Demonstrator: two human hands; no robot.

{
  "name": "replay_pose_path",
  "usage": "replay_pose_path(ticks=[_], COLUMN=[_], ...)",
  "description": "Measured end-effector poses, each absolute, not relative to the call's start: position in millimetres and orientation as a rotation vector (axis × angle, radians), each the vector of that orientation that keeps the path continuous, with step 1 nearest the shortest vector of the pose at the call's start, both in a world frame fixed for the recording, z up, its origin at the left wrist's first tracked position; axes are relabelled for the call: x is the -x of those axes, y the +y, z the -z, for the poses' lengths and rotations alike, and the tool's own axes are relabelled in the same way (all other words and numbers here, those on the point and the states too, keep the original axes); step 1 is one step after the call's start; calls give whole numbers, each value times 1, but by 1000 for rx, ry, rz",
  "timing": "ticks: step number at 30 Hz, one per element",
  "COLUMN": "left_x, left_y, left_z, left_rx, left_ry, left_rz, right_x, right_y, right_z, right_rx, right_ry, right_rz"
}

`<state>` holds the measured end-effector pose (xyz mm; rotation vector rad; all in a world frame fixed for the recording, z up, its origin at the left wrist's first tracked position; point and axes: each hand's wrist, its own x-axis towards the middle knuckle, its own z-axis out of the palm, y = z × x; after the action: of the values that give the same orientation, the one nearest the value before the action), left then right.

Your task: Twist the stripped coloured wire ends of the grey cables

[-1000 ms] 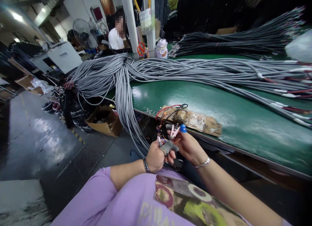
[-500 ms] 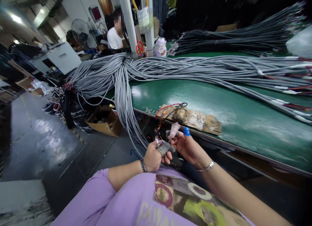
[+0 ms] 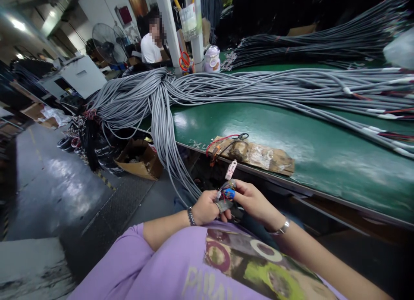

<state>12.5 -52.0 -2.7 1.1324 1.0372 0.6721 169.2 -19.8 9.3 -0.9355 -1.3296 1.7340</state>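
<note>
Low in front of my body, just off the table's front edge, my left hand (image 3: 208,208) is closed around the stripped end of a cable, with a grey wrap on one finger. Thin coloured wires (image 3: 223,191) fan out between my two hands. My right hand (image 3: 257,204) pinches these wires between a thumb in a blue finger cover (image 3: 230,193) and a grey-wrapped finger. Above the right fingertips stands a small pale tag (image 3: 230,170) with reddish marks; how it is fastened is hidden.
A worn wooden board (image 3: 258,157) with red and black leads lies along the front edge of the green table (image 3: 200,119). Grey cables (image 3: 166,123) cross the table and hang down at left. A cardboard box (image 3: 139,162) stands below. A person (image 3: 150,48) sits behind.
My right thumb has come down from a raised position onto the wires, and the hand has closed. The tag, blurred before, now stands sharp. My left hand has stayed nearly in place.
</note>
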Motion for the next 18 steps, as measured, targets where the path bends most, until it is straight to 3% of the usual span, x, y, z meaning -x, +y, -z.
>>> replay_pose_path(ticks=[9, 18], left_x=[-15, -13], left_y=[-50, -52], left_z=[7, 5], left_rx=[-904, -1104], left_ry=[1074, 1104], left_rz=[-1002, -821], right_x=[-177, -162], right_y=[-22, -27], right_z=[6, -10], right_rx=[832, 956], right_ry=[-1030, -1334], right_rz=[-1905, -1708])
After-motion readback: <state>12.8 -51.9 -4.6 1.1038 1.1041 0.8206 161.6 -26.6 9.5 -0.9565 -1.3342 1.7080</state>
